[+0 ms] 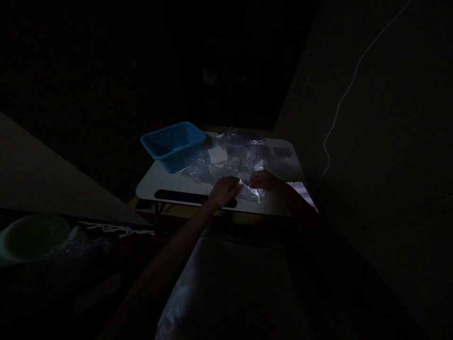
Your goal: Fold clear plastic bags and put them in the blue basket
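Note:
In dim light, a clear plastic bag (252, 193) lies near the front edge of a small white table (148, 183). My left hand (225, 190) rests on the bag's left side, its fingers bent together over the film. At the bag's upper right, my right hand (262, 180) pinches the plastic between thumb and fingers. More crumpled clear bags (198, 167) spread over the middle of the table behind both hands. Among them is a pale square piece (218, 154).
A blue basin (173, 146) stands at the table's back left. A lit phone or tablet (302, 194) is at the right edge. A black slot (180, 196) runs along the front. A green basket (37, 236) is low on the left; a white cable (340, 104) hangs at right.

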The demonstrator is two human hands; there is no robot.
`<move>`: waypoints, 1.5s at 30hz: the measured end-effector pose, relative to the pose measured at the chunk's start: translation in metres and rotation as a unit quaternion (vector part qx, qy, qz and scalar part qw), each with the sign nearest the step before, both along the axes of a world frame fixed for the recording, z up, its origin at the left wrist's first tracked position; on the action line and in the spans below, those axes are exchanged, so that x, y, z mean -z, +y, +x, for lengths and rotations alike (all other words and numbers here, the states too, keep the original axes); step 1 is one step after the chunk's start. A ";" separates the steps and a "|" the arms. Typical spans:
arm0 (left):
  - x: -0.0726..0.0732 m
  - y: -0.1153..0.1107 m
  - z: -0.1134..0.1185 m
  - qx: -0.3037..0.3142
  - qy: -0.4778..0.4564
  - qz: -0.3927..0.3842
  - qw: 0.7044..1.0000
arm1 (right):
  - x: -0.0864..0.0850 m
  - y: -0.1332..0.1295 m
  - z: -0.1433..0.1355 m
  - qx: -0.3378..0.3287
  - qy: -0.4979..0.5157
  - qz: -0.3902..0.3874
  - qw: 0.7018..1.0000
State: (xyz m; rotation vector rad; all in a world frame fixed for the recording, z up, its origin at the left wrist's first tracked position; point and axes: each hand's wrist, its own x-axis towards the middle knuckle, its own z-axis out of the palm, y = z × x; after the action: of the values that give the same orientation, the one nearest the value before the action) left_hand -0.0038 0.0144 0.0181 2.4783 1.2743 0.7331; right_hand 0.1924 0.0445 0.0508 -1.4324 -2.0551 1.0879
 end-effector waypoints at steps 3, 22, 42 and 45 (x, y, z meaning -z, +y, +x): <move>0.003 0.006 -0.004 0.008 -0.132 -0.072 0.989 | -0.004 -0.003 -0.002 0.019 0.079 -0.023 0.996; 0.002 0.002 -0.010 -0.042 -0.365 -0.290 0.884 | 0.003 -0.013 -0.006 0.110 0.195 -0.027 0.974; 0.000 0.000 -0.009 -0.120 -0.431 -0.229 0.865 | -0.011 -0.017 -0.019 0.159 0.138 0.040 0.977; -0.001 -0.001 -0.011 -0.119 -0.423 -0.176 0.881 | -0.018 -0.014 -0.016 0.158 0.125 0.034 0.979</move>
State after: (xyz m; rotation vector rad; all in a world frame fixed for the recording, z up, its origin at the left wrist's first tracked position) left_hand -0.0146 0.0138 0.0191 1.4274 1.1970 1.3062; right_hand 0.1759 0.0302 0.0690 -1.4460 -1.6103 0.9957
